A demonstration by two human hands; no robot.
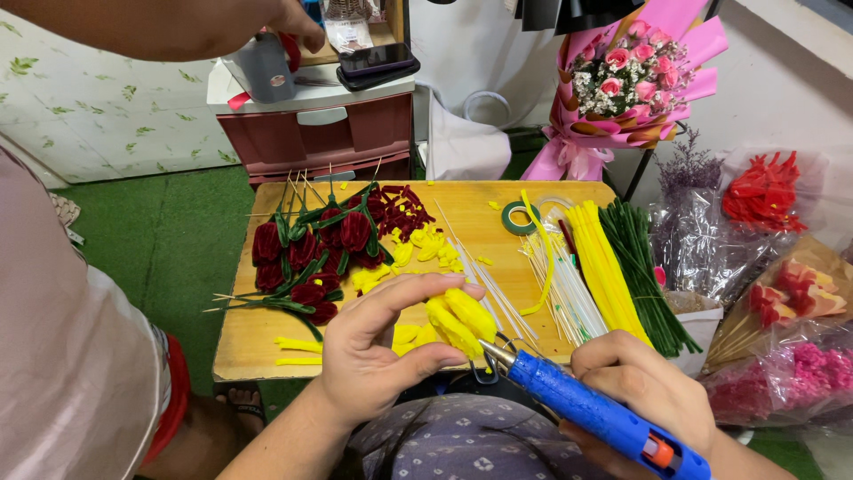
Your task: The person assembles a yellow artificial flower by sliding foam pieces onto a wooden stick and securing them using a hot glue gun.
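Pinching yellow petals [460,322], left hand [378,356] (fingers curled).

We see a green carpet-like floor [169,240] running to a white wall with a leaf pattern [98,107] at far left. A dark red drawer unit [320,138] with a white top stands at the far middle, and a plain white wall [782,98] rises at far right.

The scene is evenly and brightly lit; shadows are kept soft, and the edges are bent by wide-angle distortion.
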